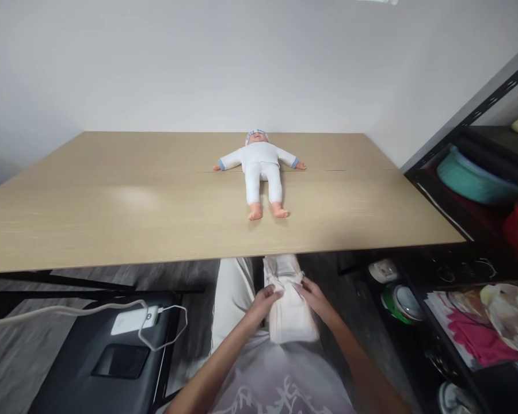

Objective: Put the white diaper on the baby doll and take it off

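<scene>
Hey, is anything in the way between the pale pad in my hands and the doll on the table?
Only the near edge of the table: your left hand and right hand hold the pale pad on your side of it. Past that edge, nothing visible stands before the doll.

Pale wood-look table (155, 215), thin seam running across it, and a doll (261, 156) in white flat on its back, arms spread, feet towards the near edge. Lower left there's a black seat (67, 371) with a white power bank (132, 321) and a dark phone (121, 361) on it. Shelf (483, 221) on the right's got a teal basin (477, 177).
</scene>
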A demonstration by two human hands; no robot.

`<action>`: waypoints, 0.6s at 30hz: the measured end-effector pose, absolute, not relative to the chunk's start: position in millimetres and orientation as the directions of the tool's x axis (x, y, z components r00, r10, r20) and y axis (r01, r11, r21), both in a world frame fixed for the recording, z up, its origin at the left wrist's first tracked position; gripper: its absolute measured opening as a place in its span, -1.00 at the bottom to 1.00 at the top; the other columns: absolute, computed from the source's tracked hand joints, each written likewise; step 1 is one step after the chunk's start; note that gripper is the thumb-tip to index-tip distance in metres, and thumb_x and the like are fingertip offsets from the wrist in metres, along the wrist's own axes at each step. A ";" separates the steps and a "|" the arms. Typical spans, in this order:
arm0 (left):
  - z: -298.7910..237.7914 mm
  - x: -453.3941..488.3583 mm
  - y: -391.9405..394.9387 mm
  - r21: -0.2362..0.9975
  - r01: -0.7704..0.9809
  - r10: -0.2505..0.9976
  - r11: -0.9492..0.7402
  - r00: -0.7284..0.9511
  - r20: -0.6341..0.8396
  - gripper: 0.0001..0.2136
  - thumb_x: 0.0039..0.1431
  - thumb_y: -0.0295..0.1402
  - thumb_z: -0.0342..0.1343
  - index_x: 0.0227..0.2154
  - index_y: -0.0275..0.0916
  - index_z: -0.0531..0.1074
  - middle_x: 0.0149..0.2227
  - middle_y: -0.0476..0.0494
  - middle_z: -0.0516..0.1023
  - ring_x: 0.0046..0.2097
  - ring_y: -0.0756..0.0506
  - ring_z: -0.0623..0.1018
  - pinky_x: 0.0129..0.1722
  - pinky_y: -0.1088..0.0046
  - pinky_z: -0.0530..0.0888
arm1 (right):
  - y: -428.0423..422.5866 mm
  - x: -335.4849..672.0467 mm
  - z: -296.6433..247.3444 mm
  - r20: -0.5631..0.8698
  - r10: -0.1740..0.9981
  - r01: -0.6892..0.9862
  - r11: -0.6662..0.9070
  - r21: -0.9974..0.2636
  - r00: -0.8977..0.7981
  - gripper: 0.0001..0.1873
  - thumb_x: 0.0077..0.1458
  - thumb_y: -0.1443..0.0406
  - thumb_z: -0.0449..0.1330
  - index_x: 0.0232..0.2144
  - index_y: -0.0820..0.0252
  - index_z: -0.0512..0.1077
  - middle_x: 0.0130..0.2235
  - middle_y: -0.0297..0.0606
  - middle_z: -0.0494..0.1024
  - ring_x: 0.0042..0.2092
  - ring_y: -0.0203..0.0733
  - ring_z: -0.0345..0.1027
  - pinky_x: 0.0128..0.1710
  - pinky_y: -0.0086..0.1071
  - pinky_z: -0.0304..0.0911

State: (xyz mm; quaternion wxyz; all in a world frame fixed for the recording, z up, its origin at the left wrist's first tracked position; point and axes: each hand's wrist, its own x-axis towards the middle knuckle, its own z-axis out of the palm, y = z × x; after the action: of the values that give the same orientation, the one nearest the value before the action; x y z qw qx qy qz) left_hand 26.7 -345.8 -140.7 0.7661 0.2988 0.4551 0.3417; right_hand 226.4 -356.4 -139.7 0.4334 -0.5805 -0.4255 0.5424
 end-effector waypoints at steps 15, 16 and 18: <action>-63.7 7.4 -321.9 0.897 -0.267 0.935 0.353 0.124 -0.331 -0.38 -0.14 0.19 0.53 -0.07 -0.03 0.59 0.01 -0.19 0.70 0.17 -0.39 0.62 0.22 0.14 0.51 | -318.8 183.7 -44.0 -0.130 0.991 -0.139 -0.126 -0.982 0.016 -0.46 0.20 -0.12 0.46 0.03 0.08 0.62 0.01 -0.10 0.76 -0.01 0.11 0.65 0.12 -0.05 0.53; -72.8 6.7 -316.3 0.883 -0.275 0.925 0.381 0.110 -0.365 -0.37 -0.20 0.20 0.55 -0.13 -0.05 0.59 -0.04 -0.18 0.71 0.13 -0.38 0.64 0.19 0.14 0.53 | -312.8 182.4 -50.7 -0.131 0.991 -0.137 -0.128 -0.982 0.010 -0.45 0.19 -0.12 0.46 0.04 0.09 0.61 0.01 -0.10 0.76 -0.01 0.10 0.65 0.12 -0.05 0.52; -89.5 5.1 -309.9 0.849 -0.295 0.897 0.439 0.096 -0.431 -0.33 -0.30 0.19 0.59 -0.18 -0.09 0.57 -0.10 -0.20 0.72 0.08 -0.39 0.66 0.15 0.13 0.55 | -306.8 182.7 -62.6 -0.137 0.991 -0.099 -0.136 -0.986 0.003 -0.47 0.22 -0.13 0.43 0.01 0.10 0.61 -0.02 -0.10 0.76 -0.03 0.10 0.64 0.09 -0.06 0.51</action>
State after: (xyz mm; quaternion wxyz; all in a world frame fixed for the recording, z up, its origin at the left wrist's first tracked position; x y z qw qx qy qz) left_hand 5.1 -309.9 -89.5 0.6786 0.2961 0.5089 0.4391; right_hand 182.7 -306.8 -62.6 0.4911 -0.5101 -0.4370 0.5547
